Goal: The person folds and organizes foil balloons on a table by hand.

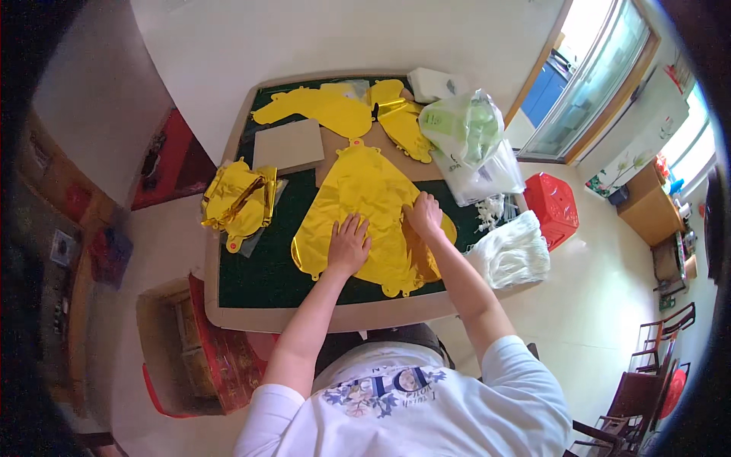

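Note:
A large flat gold foil balloon [358, 179] lies spread across the middle of the table, its lower right part folded over and shiny. My left hand [349, 245] rests on the foil with its fingers stretched out. At the right side of the balloon, my right hand [424, 216] has its fingers bent round the folded foil edge. Behind are a curved piece of gold foil [324, 110] and another folded gold foil piece [406, 126]. A folded stack of gold foil [240, 202] sits at the table's left edge, partly on clear plastic.
A beige cardboard square [288, 146] lies at the back left of the green-topped table [255, 283]. Clear and green plastic bags [466, 133], small white pieces [491, 212] and a white strand bundle [512, 253] crowd its right side. A red stool [551, 207] stands beyond.

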`<state>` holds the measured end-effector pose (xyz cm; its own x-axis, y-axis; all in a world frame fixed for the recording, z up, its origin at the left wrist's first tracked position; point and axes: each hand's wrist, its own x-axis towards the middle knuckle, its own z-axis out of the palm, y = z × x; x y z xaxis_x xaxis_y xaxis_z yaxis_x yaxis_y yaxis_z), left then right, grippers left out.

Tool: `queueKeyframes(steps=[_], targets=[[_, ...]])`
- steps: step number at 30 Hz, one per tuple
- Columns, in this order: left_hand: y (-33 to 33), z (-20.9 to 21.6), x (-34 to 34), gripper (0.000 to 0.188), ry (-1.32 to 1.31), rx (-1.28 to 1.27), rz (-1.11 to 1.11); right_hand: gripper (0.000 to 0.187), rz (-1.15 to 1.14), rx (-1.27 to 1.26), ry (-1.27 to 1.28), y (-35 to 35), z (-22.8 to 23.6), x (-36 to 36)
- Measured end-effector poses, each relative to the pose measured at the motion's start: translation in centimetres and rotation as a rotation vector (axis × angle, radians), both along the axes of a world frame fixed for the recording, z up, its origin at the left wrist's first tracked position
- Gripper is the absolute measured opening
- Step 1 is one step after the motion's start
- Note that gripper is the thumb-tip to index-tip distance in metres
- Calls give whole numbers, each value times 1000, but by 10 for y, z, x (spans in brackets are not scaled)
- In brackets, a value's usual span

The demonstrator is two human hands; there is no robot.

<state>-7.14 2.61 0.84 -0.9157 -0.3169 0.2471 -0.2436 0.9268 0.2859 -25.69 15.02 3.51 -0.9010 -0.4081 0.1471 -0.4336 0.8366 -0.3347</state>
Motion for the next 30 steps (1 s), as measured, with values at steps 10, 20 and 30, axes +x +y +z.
queueKeyframes(steps=[10,20,30], targets=[[-2,0,3,46,39,-1,2,17,40,-956,-754,-13,17,5],[2,1,0,45,51,-5,-9,36,528,-302,173,-2,-29,30],[4,6,-2,44,35,36,-13,37,584,-155,194,0,-28,40]])
